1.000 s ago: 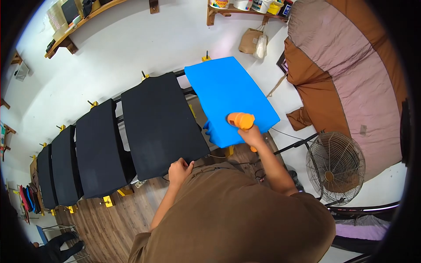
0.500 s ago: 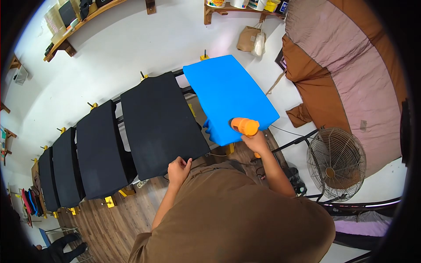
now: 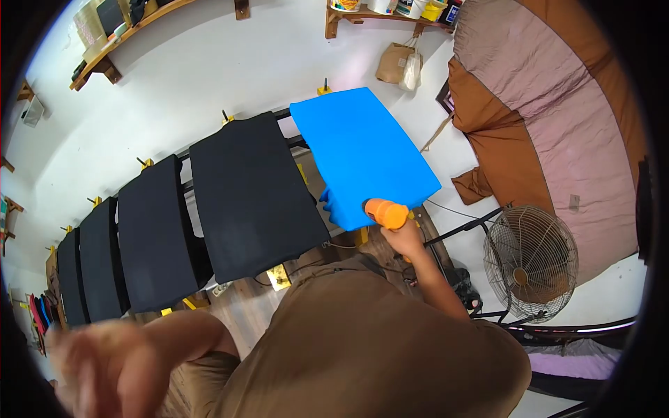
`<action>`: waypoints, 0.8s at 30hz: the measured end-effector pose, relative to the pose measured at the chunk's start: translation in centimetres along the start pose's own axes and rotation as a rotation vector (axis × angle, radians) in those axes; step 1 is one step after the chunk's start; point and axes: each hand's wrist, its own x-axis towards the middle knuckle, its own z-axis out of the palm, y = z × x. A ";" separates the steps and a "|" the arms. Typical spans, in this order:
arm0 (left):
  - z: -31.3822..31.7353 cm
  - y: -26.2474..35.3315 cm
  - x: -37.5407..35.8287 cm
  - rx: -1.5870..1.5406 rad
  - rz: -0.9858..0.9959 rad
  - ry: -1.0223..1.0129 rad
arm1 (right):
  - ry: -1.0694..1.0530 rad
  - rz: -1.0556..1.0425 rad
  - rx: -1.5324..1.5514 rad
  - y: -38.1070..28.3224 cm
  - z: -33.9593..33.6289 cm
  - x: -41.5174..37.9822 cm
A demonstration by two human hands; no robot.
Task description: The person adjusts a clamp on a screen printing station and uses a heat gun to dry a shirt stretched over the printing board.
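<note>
My right hand (image 3: 403,235) is wrapped round the handle of an orange heat gun (image 3: 387,213), over the near edge of a blue shirt (image 3: 366,153) stretched flat on a printing board. Folds of loose blue cloth hang at the shirt's near left corner. To its left lies a black shirt (image 3: 254,195), laid smooth on its own board. My left hand (image 3: 115,369) is raised close to the camera at the lower left, away from the shirts, its fingers smeared by motion.
More black shirts (image 3: 157,237) cover boards leftward along the wall. A round wire fan (image 3: 531,265) stands at the right, beside a large brown and mauve cloth (image 3: 543,118). Shelves (image 3: 136,35) with tubs and tools hang above. A thin cord (image 3: 446,207) runs behind the blue shirt.
My left hand has left the near edge of the black shirt and swung left and up toward the camera. The heat gun has shifted slightly toward me and tilted.
</note>
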 end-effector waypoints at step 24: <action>3.1 1.6 3.0 -0.701 -0.048 0.251 | 0.161 -0.133 -0.032 -0.7 1.3 0.1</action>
